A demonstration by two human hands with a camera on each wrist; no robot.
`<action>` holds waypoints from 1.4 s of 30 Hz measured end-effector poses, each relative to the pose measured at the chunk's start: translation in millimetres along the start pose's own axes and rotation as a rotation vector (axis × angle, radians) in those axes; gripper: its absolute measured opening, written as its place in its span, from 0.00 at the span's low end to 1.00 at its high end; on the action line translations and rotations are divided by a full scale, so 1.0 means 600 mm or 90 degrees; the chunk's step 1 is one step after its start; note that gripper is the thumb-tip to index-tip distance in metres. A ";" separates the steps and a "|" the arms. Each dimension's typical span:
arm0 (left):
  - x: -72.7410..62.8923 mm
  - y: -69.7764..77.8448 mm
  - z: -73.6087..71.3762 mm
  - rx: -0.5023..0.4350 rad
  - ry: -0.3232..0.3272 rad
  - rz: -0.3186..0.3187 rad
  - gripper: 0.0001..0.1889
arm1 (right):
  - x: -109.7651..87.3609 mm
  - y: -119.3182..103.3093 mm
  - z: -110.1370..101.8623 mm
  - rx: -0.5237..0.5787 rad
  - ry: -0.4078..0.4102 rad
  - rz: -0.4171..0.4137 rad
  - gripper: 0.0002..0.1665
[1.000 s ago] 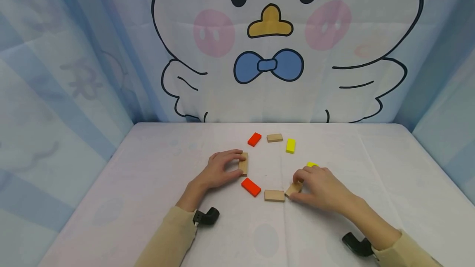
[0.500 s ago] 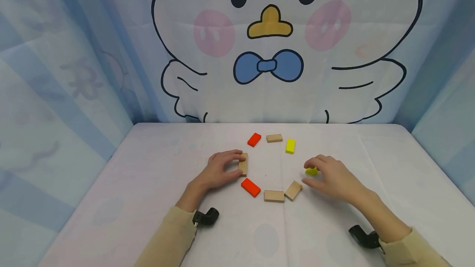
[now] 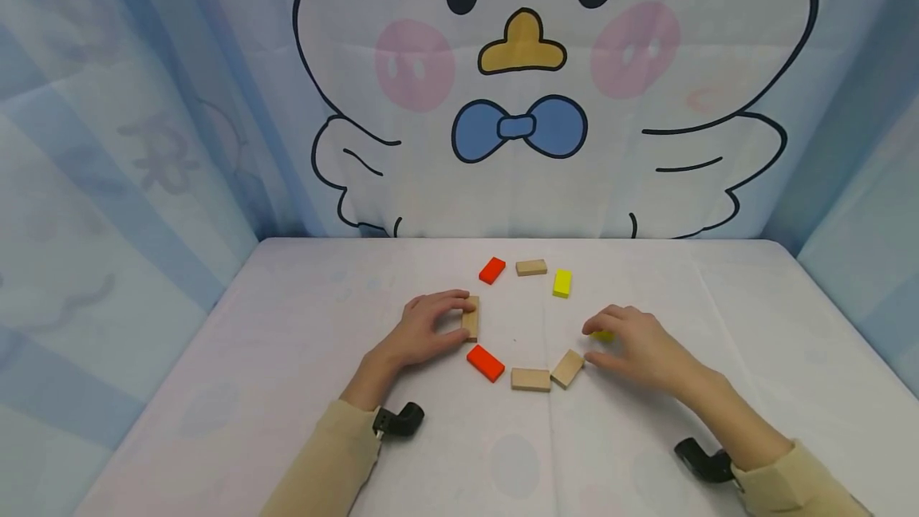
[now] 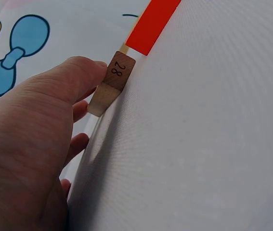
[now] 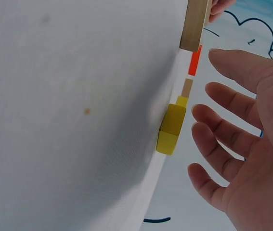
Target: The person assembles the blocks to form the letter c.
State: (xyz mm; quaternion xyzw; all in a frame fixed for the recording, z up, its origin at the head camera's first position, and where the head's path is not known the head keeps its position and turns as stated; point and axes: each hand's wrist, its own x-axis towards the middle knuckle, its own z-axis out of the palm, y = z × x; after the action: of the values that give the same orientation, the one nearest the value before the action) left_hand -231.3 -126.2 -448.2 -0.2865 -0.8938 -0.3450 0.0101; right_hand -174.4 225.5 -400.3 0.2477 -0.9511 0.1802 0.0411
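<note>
My left hand (image 3: 422, 331) pinches a plain wooden block (image 3: 472, 325) by its two ends on the table. The thumb sits beside the block's end marked 28 (image 4: 116, 70) in the left wrist view. My right hand (image 3: 639, 349) hovers over a yellow block (image 3: 604, 337) with fingers loosely bent and apart from it. That yellow block (image 5: 172, 127) is partly covered in the head view but plain in the right wrist view. Just left of the right thumb lies a tilted wooden block (image 3: 568, 369), touching another wooden block (image 3: 530, 380) at its corner.
The blocks form a rough ring on the white-covered table (image 3: 215, 389). A red block (image 3: 486, 363) lies front left. At the back are another red block (image 3: 492, 270), a wooden block (image 3: 531, 267) and a yellow block (image 3: 562, 283). A printed curtain (image 3: 517, 182) stands behind.
My right hand has let go of the tilted wooden block and moved right and slightly back, over the near yellow block. The left hand has stayed still.
</note>
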 end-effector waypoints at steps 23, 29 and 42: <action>-0.001 -0.001 -0.002 -0.009 -0.013 -0.005 0.21 | 0.009 0.025 -0.002 -0.040 0.015 0.060 0.18; 0.000 -0.003 -0.001 -0.005 -0.007 -0.002 0.21 | 0.010 0.036 -0.003 -0.034 0.006 0.066 0.18; 0.000 -0.001 -0.001 -0.008 -0.008 -0.003 0.21 | 0.011 0.040 -0.009 -0.010 -0.019 0.073 0.16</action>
State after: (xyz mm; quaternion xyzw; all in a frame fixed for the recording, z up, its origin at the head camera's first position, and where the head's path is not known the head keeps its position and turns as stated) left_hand -231.5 -127.0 -447.8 -0.2866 -0.8923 -0.3488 0.0018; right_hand -192.0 243.7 -402.1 0.1951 -0.9656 0.1710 0.0181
